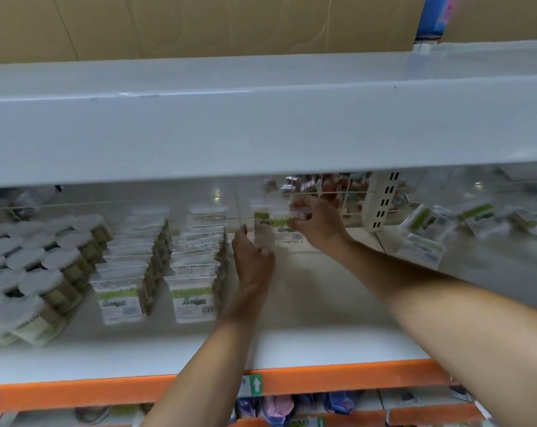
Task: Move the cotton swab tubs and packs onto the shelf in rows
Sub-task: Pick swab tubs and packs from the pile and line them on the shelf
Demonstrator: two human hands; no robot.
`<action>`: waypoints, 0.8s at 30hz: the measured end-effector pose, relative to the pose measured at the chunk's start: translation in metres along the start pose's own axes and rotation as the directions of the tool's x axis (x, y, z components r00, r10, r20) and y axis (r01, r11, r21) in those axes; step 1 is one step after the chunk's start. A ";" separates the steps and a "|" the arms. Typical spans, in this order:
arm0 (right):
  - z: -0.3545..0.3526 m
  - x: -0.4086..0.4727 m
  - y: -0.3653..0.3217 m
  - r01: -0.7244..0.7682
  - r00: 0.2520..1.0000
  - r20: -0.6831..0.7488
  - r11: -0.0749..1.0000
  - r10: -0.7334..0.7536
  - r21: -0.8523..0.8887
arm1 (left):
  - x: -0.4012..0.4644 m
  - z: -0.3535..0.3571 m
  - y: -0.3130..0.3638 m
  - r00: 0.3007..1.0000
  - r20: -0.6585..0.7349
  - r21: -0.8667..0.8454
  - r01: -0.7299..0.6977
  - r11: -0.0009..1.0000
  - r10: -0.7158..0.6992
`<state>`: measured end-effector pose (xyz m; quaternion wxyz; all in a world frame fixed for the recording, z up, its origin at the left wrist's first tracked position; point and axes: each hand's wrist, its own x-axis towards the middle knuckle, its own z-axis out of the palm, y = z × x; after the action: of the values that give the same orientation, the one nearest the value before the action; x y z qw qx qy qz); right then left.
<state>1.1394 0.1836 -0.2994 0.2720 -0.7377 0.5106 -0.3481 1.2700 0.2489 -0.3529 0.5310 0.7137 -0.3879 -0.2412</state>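
White shelf point(307, 346) (orange-edged) bears tubs point(30, 272), rowed packs point(156, 260), loose packs point(430, 229).

Soft, even indoor light fills the view, dimmer beneath the upper shelf point(261, 127). Small bright glints shine on the glossy back panel point(217, 192). Motion blur smears everything, labels unreadable. Wide-angle distortion bows the orange shelf edge point(338, 380).
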 end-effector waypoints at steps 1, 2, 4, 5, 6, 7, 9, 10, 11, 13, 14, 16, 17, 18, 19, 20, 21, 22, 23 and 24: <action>0.006 0.003 -0.002 -0.003 1.000 0.002 1.000 0.003 -0.016 | -0.006 -0.003 0.001 1.000 0.006 0.019 -0.006 1.000 0.006; 0.011 0.005 -0.004 -0.008 1.000 0.001 1.000 0.008 -0.030 | -0.010 -0.006 0.001 1.000 0.008 0.036 -0.012 0.999 0.012; 0.022 0.007 -0.008 -0.017 1.000 -0.008 0.999 0.017 -0.048 | -0.019 -0.009 0.002 0.999 0.022 0.069 -0.036 0.997 0.035; 0.026 0.009 -0.010 -0.016 1.000 -0.009 0.999 0.016 -0.049 | -0.023 -0.010 0.003 0.998 0.039 0.092 -0.056 0.994 0.053; 0.030 0.011 -0.012 -0.014 1.000 -0.006 0.999 0.014 -0.044 | -0.027 -0.011 0.003 0.996 0.062 0.116 -0.078 0.990 0.071; 0.034 0.012 -0.013 -0.015 1.000 -0.005 0.999 0.015 -0.035 | -0.031 -0.012 0.004 0.992 0.087 0.137 -0.102 0.985 0.090; 0.039 0.014 -0.013 -0.032 0.999 -0.018 0.999 0.031 -0.030 | -0.038 -0.014 0.006 0.982 0.137 0.174 -0.154 0.973 0.131; 0.041 0.014 -0.013 -0.049 0.998 -0.031 0.998 0.048 -0.036 | -0.040 -0.014 0.007 0.977 0.156 0.189 -0.175 0.966 0.147; 0.043 0.014 -0.013 -0.064 0.997 -0.045 0.997 0.062 -0.042 | -0.042 -0.015 0.008 0.973 0.168 0.202 -0.190 0.961 0.157; 0.046 0.015 -0.012 -0.081 0.995 -0.070 0.995 0.077 -0.053 | -0.045 -0.016 0.010 0.969 0.182 0.229 -0.209 0.951 0.169; 0.047 0.015 -0.012 -0.089 0.993 -0.079 0.995 0.085 -0.049 | -0.045 -0.017 0.011 0.966 0.191 0.248 -0.219 0.944 0.174; 0.046 0.015 -0.011 -0.108 0.990 -0.086 0.994 0.107 -0.011 | -0.047 -0.018 0.011 0.958 0.219 0.300 -0.249 0.921 0.187; 0.044 0.014 -0.010 -0.112 0.990 -0.084 0.994 0.112 0.005 | -0.048 -0.019 0.010 0.952 0.236 0.325 -0.268 0.907 0.196; 0.041 0.013 -0.008 -0.106 0.991 -0.080 0.994 0.106 0.004 | -0.049 -0.019 0.010 0.945 0.256 0.352 -0.288 0.891 0.204; 0.036 0.011 -0.005 -0.090 0.994 -0.071 0.996 0.088 -0.015 | -0.049 -0.019 0.010 0.937 0.280 0.385 -0.309 0.870 0.209; 0.029 0.008 -0.001 -0.069 0.997 -0.051 0.996 0.066 -0.054 | -0.050 -0.018 0.010 0.930 0.302 0.423 -0.330 0.844 0.212; 0.021 0.006 0.003 -0.047 0.999 -0.017 0.993 0.046 -0.112 | -0.050 -0.018 0.011 0.923 0.318 0.467 -0.350 0.812 0.215; 0.012 0.002 0.009 -0.028 0.999 0.031 0.983 0.034 -0.182 | -0.049 -0.016 0.012 0.919 0.329 0.509 -0.368 0.778 0.220; 0.001 -0.002 0.016 -0.017 0.996 0.080 0.968 0.038 -0.251 | -0.049 -0.014 0.015 0.914 0.339 0.545 -0.382 0.746 0.221; -0.010 -0.006 0.023 -0.016 0.990 0.125 0.950 0.058 -0.312 | -0.049 -0.012 0.018 0.911 0.349 0.569 -0.391 0.723 0.217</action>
<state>1.1171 0.1813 -0.3123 0.1923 -0.7831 0.5534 -0.2087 1.2457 0.2929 -0.3354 0.2398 0.7373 -0.6240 -0.0975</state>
